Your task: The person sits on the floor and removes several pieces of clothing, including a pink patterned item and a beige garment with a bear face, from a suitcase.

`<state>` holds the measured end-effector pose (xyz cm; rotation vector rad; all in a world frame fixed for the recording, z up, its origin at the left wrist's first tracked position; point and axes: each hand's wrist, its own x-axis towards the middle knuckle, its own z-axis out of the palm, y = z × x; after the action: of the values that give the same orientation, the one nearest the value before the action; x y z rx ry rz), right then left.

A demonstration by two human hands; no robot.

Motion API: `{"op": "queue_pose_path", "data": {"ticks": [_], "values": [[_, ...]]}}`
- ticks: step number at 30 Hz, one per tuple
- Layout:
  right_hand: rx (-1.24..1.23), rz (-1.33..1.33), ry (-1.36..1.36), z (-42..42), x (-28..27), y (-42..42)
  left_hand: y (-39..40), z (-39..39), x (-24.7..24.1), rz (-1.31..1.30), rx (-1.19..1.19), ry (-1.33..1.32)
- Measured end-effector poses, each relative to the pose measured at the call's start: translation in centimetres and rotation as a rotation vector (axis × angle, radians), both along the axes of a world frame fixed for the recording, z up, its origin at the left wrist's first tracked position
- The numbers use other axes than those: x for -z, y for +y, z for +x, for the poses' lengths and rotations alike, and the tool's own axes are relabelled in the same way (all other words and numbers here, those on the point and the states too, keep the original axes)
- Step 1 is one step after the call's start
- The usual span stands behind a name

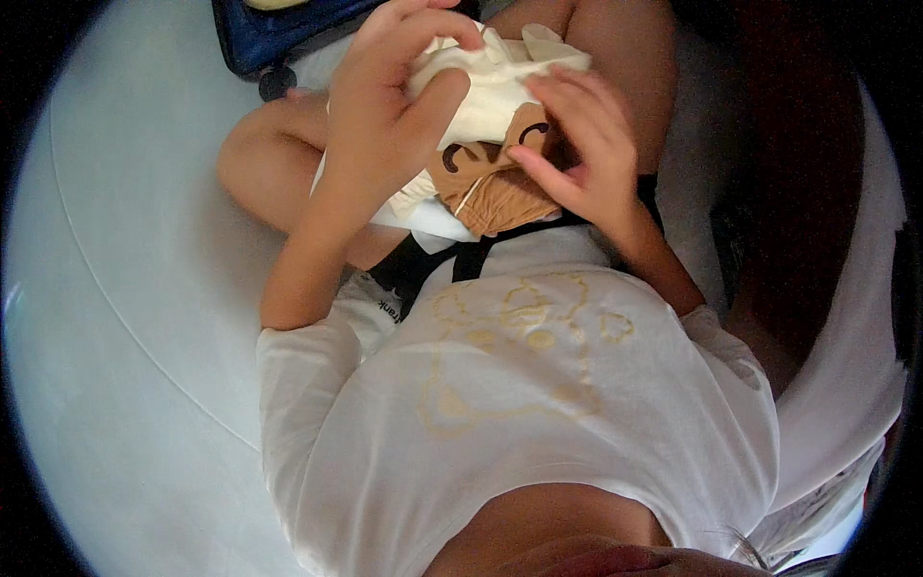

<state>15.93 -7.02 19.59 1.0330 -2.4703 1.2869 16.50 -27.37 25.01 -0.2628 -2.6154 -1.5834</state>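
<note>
A cream cloth garment (479, 108) lies bunched over my crossed legs. At its near side is brown fabric with dark curved marks (469, 162), above a gathered brown part (508, 202) with a thin pale stripe. My left hand (400, 94) curls around the cream cloth from the left, thumb and forefinger bent over it. From the right, my right hand (588, 148) rests on the bundle. Its thumb touches the brown fabric and its blurred fingertips lie on the cream part; whether it grips is unclear. White cloth (433, 216) shows beneath the bundle.
A dark blue case or bag (281, 36) with a black round part (277, 84), perhaps a wheel, sits beyond my left knee. Pale smooth surface (130, 288) stretches along my left side. To my right are a dark reddish area (800, 180) and draped white fabric (844, 404).
</note>
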Motion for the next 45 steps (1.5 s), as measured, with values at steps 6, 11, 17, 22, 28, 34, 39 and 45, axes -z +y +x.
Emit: {"op": "queue_pose_path", "data": {"ticks": [6, 11, 17, 22, 28, 34, 39, 45], "values": [[-0.177, -0.14, -0.362, 1.3, 2.0, 0.4, 3.2, -0.5, -4.2, -0.419, -0.036, -0.133], [-0.314, -0.162, -0.475, 0.5, 3.1, 1.8, -2.5, -2.0, -1.8, -0.378, 0.64, -0.061], [-0.605, -0.138, -0.513, -4.6, 4.0, 3.5, -3.5, -2.5, -3.0, -0.398, 0.793, -0.133], [-0.665, 0.148, -0.295, -5.3, 4.3, 2.2, -2.8, -2.1, -4.2, -0.311, 0.793, -0.191], [-0.756, -0.105, -0.426, -4.4, 5.9, 1.3, -2.3, -1.9, -4.8, -0.307, 0.642, -0.584], [-0.444, -0.297, -0.709, -3.9, 8.5, 0.6, -1.4, -4.9, -1.7, -0.038, 0.572, -0.783], [0.314, -0.804, -1.447, 0.1, 2.5, -1.6, -1.6, -9.0, -2.3, -0.274, 0.952, -0.981], [0.209, -0.906, -1.677, -0.3, 7.2, -0.1, -0.5, -11.4, -0.6, -0.28, 1.162, -1.052]]}}
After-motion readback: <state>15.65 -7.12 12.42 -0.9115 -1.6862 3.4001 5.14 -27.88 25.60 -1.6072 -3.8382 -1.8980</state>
